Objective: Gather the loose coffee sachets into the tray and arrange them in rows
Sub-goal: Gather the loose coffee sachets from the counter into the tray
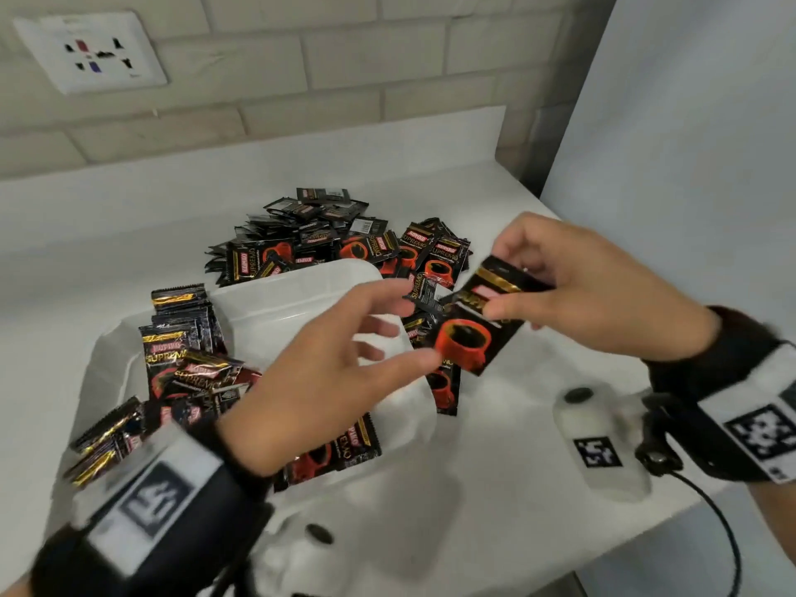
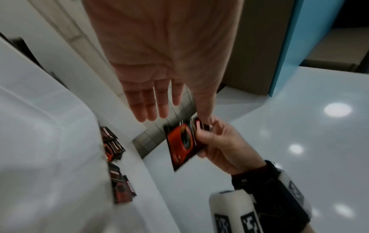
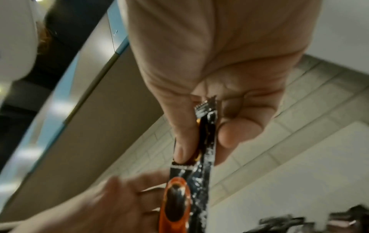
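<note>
Above the tray's point(image 1: 301, 290) 3 o'clock rim, the right hand point(image 1: 603, 295) pinches one sachet point(image 1: 478, 325) between thumb and fingers — its wrist view shows the packet edge-on. The left hand point(image 1: 318, 381), fingers spread and straight, reaches for it; whether they touch is unclear. A loose pile point(image 1: 327, 234) lies at 12 o'clock, too many to count. Several sachets point(image 1: 181, 359) sit in the tray at 9 o'clock — the left arm hides others. One socket point(image 1: 92, 51) is on the wall.

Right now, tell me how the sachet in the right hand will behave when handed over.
The sachet, pinched by its top in the right hand, hangs fairly flat: probably light and only slightly floppy. Its glossy foil looks slippery, so the open left hand may need a firm pinch.
</note>
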